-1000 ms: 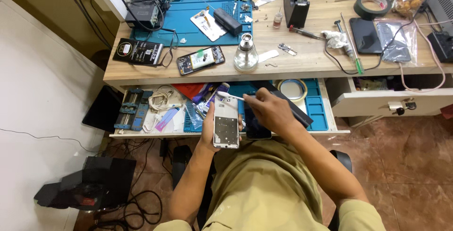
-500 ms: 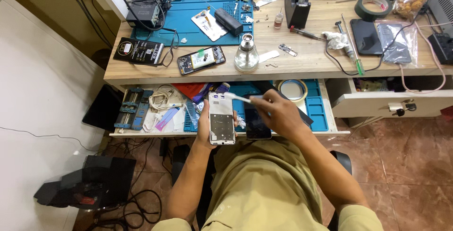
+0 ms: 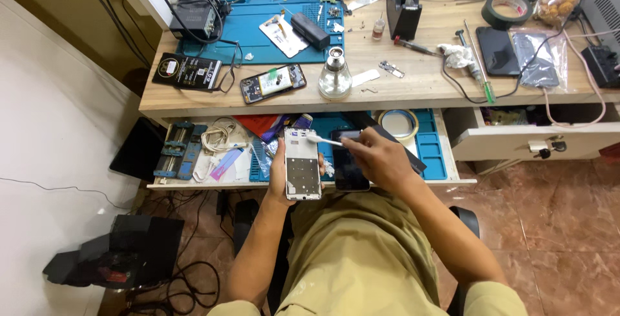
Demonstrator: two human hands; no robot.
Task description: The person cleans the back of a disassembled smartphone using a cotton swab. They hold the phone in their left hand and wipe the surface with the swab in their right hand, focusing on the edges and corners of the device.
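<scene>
Left hand (image 3: pixel 279 175) at frame centre, palm up, fingers wrapped around white phone frame (image 3: pixel 302 164); frame's long axis vertical in picture, top toward the open drawer (image 3: pixel 194 183). Right hand (image 3: pixel 380 158) pinches a white swab (image 3: pixel 324 140), tip pointing left, touching frame's upper right corner.

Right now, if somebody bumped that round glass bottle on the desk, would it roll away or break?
The glass bottle stands upright on a wide round base with a narrow neck, so it would probably slide or wobble rather than roll. Tipped over, its round belly could roll. It looks like clear glass and sits near the wooden desk edge above the open drawer, so a fall might break it.
</scene>
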